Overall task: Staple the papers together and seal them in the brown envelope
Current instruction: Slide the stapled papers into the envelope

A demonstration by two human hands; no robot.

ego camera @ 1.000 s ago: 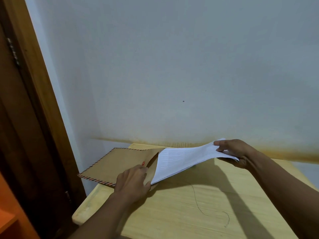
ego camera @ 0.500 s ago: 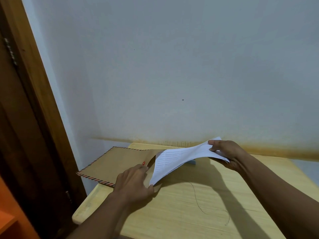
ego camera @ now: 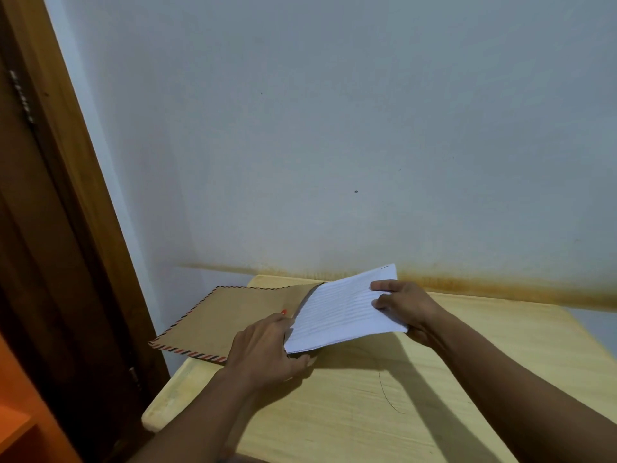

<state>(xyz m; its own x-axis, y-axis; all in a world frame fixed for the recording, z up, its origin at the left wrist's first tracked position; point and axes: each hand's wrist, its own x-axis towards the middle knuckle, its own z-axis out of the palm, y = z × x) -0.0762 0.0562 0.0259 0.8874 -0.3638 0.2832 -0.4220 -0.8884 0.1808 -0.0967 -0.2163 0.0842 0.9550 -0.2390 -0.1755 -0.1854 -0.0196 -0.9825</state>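
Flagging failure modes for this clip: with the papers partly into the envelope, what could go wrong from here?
1. The papers enter the brown envelope at an angle; a leading corner could catch at the mouth and crumple.
2. The left hand holds the mouth open at one edge only; the opening could close or tear under a push.
3. The envelope overhangs the wooden table at its left end, so a push from the right hand might slide it off.

Left hand [ego camera: 267, 349] pins brown envelope [ego camera: 230, 319] mouth on table [ego camera: 384, 412]; right hand [ego camera: 405, 307] grips papers [ego camera: 340, 315], partly inside.
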